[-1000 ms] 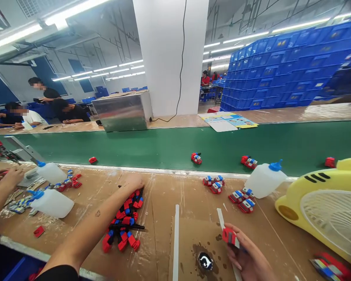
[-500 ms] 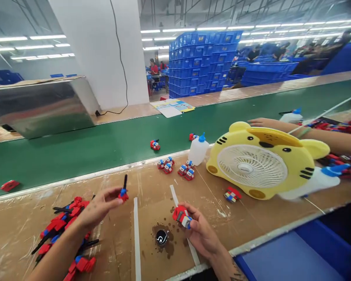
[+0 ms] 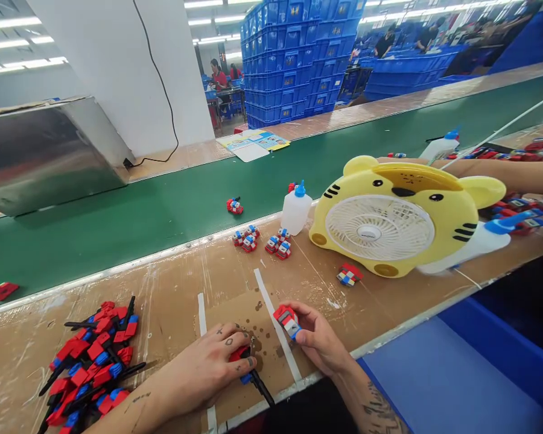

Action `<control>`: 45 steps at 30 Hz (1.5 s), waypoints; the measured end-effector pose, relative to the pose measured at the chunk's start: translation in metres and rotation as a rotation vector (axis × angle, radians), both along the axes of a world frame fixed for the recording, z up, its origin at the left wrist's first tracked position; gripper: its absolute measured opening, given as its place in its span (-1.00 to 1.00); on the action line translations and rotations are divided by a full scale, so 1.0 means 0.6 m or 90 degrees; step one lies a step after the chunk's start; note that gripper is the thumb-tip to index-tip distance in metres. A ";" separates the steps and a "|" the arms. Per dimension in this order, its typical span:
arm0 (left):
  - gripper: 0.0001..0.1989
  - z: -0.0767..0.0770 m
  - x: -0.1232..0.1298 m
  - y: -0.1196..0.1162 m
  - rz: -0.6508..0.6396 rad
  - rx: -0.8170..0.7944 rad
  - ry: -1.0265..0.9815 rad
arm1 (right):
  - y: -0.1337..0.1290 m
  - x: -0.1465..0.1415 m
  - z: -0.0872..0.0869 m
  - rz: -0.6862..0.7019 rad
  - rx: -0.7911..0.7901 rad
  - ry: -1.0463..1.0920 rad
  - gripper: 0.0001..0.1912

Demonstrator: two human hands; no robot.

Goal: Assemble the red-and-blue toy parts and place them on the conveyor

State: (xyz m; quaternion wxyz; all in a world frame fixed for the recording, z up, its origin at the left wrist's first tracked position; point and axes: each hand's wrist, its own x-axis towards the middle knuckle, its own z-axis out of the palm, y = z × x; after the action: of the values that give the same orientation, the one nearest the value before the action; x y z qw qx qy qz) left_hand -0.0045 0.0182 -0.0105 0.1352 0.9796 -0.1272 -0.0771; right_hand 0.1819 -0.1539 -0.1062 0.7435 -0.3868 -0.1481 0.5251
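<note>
My left hand point(image 3: 224, 355) is closed on a red and blue piece with a black rod point(image 3: 261, 387), held low over the dark wet spot between two white tape strips point(image 3: 278, 328). The small black cup there is mostly hidden by the fingers. Just right of it, my right hand point(image 3: 319, 337) grips a red, white and blue toy block point(image 3: 288, 321) between thumb and fingers. A heap of red and blue pieces with black rods point(image 3: 95, 355) lies to the left.
Small assembled toys point(image 3: 278, 243) stand beside a white bottle point(image 3: 296, 211). A yellow fan point(image 3: 398, 217) is at the right, with another person's arm point(image 3: 511, 175) behind it. The green belt point(image 3: 176, 208) runs across. A blue bin point(image 3: 447, 367) sits lower right.
My left hand has moved right and down with its rod piece, from beside the heap to the black cup. My right hand keeps its block, now turned slightly. The view has tilted downward.
</note>
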 end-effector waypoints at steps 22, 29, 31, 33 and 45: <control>-0.53 -0.091 -0.001 -0.034 0.666 -0.949 -0.279 | 0.076 -0.074 0.021 -0.074 0.037 0.107 -0.35; -0.52 -0.089 0.005 -0.019 0.657 -0.982 -0.274 | 0.089 -0.086 0.031 -0.132 0.027 0.101 -0.39; -0.53 -0.093 0.007 -0.022 0.638 -0.997 -0.305 | 0.093 -0.088 0.032 -0.127 0.029 0.163 -0.41; -0.54 -0.092 0.008 -0.026 0.633 -0.997 -0.311 | 0.096 -0.089 0.032 -0.131 0.029 0.176 -0.41; -0.58 -0.071 0.022 -0.033 0.666 -0.975 -0.282 | 0.083 -0.084 0.021 -0.176 -0.038 -0.278 -0.42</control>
State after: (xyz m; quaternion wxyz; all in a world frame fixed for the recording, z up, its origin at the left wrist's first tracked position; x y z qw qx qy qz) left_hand 0.0089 -0.0016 -0.0529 0.7301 0.5499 0.2887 0.2850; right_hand 0.1313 -0.1040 -0.0938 0.7467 -0.5292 -0.2357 0.3268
